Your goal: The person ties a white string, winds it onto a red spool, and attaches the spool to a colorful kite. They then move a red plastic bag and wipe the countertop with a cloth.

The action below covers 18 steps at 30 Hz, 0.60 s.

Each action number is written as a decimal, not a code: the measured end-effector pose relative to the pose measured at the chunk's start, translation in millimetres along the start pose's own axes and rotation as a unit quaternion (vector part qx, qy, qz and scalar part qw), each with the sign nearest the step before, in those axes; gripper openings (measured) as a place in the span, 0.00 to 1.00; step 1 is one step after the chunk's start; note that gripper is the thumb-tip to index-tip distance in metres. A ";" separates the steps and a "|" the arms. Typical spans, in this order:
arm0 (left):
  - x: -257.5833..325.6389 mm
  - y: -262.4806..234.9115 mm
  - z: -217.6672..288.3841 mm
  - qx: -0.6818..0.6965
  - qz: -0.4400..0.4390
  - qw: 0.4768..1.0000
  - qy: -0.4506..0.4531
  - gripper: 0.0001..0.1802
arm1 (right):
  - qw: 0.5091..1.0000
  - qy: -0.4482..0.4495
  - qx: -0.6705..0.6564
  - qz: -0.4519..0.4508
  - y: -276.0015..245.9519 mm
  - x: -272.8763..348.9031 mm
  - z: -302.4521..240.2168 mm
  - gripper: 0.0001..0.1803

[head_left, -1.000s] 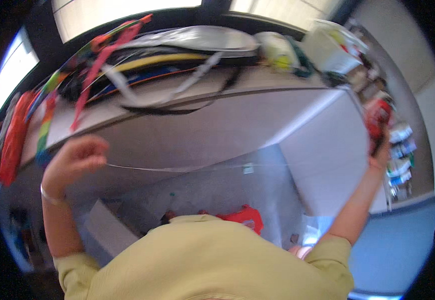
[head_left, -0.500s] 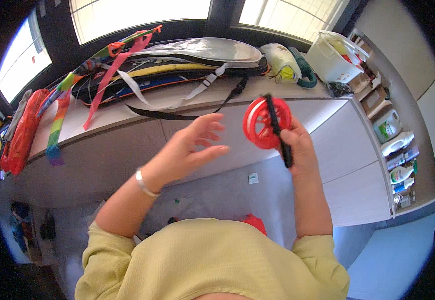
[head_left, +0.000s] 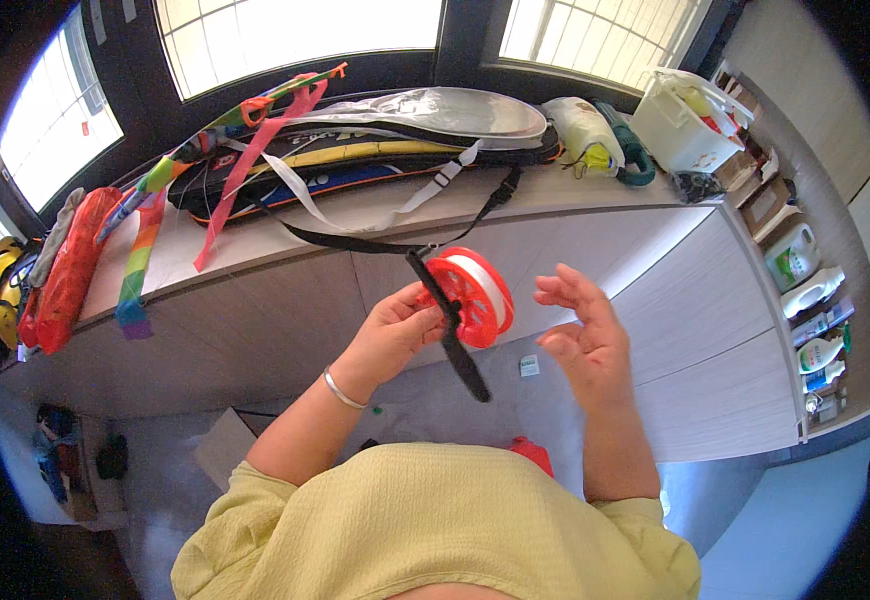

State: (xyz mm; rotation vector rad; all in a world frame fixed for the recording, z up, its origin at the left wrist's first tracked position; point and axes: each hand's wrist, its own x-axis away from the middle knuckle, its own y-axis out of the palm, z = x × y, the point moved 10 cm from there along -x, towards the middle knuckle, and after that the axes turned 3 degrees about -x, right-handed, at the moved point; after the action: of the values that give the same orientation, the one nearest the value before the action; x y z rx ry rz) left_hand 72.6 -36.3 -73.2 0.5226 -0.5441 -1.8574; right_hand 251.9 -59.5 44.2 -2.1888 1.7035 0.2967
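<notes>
A red kite reel (head_left: 496, 295) with white line wound round it and a black bar handle across one face is held up in front of me. My left hand (head_left: 400, 332) grips it at its left side, thumb and fingers closed near the black handle (head_left: 467, 368). The handle slants from upper left to lower right. Apart from the reel, to its right, my right hand (head_left: 587, 345) is raised with its fingers spread and curved, holding nothing.
Racket bags (head_left: 355, 160) lie on the long cabinet top (head_left: 575, 195), with a rainbow-tailed kite (head_left: 138, 270) and a red bundle (head_left: 73, 270) to the left. A white bin (head_left: 690, 130) stands at the right. Bottles (head_left: 795, 258) line a shelf. A red thing (head_left: 532, 455) lies on the floor.
The reel has passed from my right hand to my left and moved left and slightly down. My right hand has let go and opened. The view has shifted a little.
</notes>
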 end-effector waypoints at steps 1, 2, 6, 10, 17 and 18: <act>1.6 -1.8 1.7 0.021 -0.031 0.999 0.016 0.19 | 1.000 -0.018 -0.015 0.013 -3.9 0.9 -2.1 0.34; 3.2 -1.4 2.1 0.041 -0.032 0.999 0.007 0.19 | 1.000 -0.014 -0.013 0.012 -3.4 1.9 1.8 0.32; 9.8 -4.3 1.6 0.096 -0.051 0.994 -0.010 0.18 | 1.000 0.001 0.014 -0.027 15.8 3.8 14.6 0.27; 13.2 -12.2 0.9 0.080 -0.024 0.996 -0.023 0.18 | 0.999 0.003 0.026 -0.045 40.5 4.7 18.0 0.24; 25.1 -15.0 29.6 -0.108 0.059 0.988 0.090 0.17 | 0.996 -0.055 0.045 0.052 47.1 22.8 24.4 0.19; 24.9 -14.2 33.1 -0.131 0.058 0.982 0.123 0.17 | 0.996 -0.055 0.049 0.048 50.9 24.9 29.1 0.19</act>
State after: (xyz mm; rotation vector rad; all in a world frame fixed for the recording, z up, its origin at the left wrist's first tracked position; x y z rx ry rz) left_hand 34.5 -51.3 -57.6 0.5216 -0.1572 -1.6905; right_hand 210.6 -81.2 0.9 -1.9871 1.7285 0.3446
